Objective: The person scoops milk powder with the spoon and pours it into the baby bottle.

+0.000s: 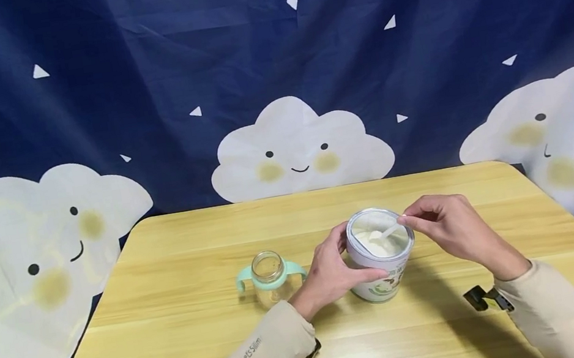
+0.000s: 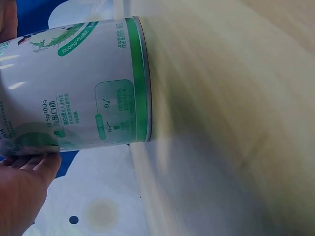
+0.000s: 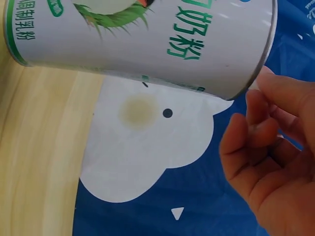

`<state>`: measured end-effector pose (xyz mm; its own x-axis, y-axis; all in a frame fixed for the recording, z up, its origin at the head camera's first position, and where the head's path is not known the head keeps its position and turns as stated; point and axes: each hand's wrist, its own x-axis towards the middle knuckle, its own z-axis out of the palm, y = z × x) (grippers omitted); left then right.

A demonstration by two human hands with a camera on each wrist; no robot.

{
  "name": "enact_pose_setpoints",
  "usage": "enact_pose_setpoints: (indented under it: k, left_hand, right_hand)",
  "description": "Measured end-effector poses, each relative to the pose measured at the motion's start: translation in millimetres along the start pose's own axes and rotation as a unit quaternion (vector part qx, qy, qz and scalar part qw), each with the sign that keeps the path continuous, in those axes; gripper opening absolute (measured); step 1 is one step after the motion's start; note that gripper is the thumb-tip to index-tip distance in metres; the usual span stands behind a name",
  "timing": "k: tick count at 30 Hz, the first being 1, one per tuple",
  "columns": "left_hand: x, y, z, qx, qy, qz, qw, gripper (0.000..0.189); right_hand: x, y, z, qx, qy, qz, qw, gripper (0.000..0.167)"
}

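A white and green milk powder can stands with its top uncovered near the middle of the table, pale powder inside. My left hand grips its left side, thumb across the front. In the left wrist view, the fingers wrap the can from below. Over the right rim, my right hand pinches the handle of a white scoop between thumb and fingers. The scoop's far end lies at the powder. In the right wrist view, that hand is right beside the can's rim.
Left of the can, an uncapped clear baby bottle with mint-green handles stands on the wooden table, close to my left wrist. Behind the table hangs a dark blue curtain with smiling clouds.
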<state>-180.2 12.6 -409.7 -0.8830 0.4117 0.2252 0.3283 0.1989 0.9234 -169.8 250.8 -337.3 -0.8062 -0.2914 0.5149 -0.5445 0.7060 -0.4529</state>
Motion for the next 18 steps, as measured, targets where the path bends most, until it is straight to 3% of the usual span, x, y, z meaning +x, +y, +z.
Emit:
enact_pose_setpoints:
  k: [10, 18]
  left_hand:
    - [3.8, -1.8, 0.1, 0.002, -0.015, 0.05, 0.9986, 0.093]
    - [2.6, -3.4, 0.1, 0.0, -0.013, 0.025, 0.9996, 0.095]
  right_hand:
    - [4.1, -0.7, -6.5, 0.006, -0.04, -0.023, 0.9989, 0.007]
    - [3.2, -3.2, -5.5, 0.017, -0.056, -0.018, 0.9981, 0.007]
